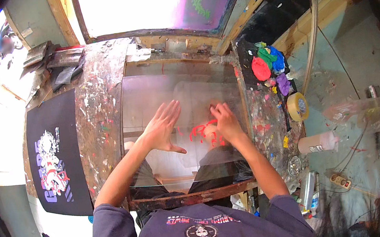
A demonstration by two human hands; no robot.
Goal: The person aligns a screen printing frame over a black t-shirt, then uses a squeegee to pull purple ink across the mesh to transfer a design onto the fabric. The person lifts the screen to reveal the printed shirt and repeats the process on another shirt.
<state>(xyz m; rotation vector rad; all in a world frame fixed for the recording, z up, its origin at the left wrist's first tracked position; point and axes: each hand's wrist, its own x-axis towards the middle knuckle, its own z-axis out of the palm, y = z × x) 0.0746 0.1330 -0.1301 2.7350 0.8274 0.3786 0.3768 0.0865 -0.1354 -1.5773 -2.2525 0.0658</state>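
Note:
My left hand (163, 127) lies with fingers spread on or just over the clear pane (142, 86) set in the worn wooden table (102, 106). My right hand (224, 121) is on the pane's right half, fingers curled together; whether they hold anything is hidden. A red film design (198, 132) sits under and beside that hand, with faint outlines around it. My legs show through the pane. To the left of the pane lies a black printed panel (70, 139) with a white, red and purple graphic.
Coloured plasticine-like lumps (264, 63), a tape roll (297, 106) and a pale bottle (317, 143) line the right side. A bright framed screen (146, 6) stands behind. Dark scrap pieces (63, 70) lie at back left; a power strip (340, 181) is at lower right.

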